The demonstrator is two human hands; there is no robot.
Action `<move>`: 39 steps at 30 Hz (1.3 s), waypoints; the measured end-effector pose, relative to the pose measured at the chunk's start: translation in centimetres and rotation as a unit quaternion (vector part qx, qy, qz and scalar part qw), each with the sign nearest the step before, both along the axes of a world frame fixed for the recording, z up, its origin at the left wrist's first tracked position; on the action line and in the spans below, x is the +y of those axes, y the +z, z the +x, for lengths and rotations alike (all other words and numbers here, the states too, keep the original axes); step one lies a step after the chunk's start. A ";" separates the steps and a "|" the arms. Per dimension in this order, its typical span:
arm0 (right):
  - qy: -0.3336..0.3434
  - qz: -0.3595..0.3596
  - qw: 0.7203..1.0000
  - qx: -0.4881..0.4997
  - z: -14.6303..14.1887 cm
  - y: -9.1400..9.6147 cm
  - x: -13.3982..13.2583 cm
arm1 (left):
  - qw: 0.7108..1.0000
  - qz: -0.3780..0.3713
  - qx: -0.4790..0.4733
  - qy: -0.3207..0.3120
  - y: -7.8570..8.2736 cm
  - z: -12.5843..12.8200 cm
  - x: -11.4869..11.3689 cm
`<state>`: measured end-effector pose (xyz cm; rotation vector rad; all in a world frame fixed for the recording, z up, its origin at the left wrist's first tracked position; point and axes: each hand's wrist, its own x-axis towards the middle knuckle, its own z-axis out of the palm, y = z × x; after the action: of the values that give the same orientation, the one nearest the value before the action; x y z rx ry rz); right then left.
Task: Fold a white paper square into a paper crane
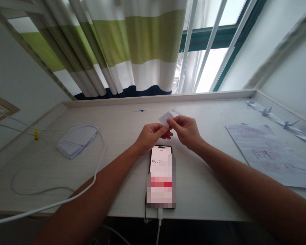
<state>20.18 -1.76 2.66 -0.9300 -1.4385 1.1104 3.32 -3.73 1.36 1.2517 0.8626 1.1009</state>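
Both hands, left hand (153, 135) and right hand (185, 131), pinch one small white paper slip (166, 118) between fingertips above the tabletop (122, 149) middle, slip tilted up-left, equally near each. A phone (161, 177) lies just below toward the near edge; a paper stack (76, 141) sits well left.

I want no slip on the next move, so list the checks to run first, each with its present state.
1. The left hand and the right hand both pinch the small paper piece: ok.
2. The small paper piece held above the desk: ok.
3. The desk free under the hands: not ok, the phone lies there.
4. The white cable clear of the left forearm: cannot tell.
5. The paper stack apart from both hands: ok.
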 end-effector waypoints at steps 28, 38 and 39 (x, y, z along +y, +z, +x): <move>0.074 -0.032 0.997 0.004 0.3 -0.2 0.0 | 0.999 -0.015 -0.044 0.001 -0.2 0.0 0.1; 0.049 -0.029 0.998 -0.008 0.2 0.0 0.0 | 0.999 -0.016 -0.031 -0.001 0.1 0.2 0.1; 0.057 -0.035 0.998 -0.004 0.2 0.1 0.0 | 0.999 -0.015 -0.031 0.001 0.1 0.2 0.1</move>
<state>20.42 -1.73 2.71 -0.9112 -1.4820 1.2487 3.52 -3.64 1.42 1.1868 0.8307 1.1188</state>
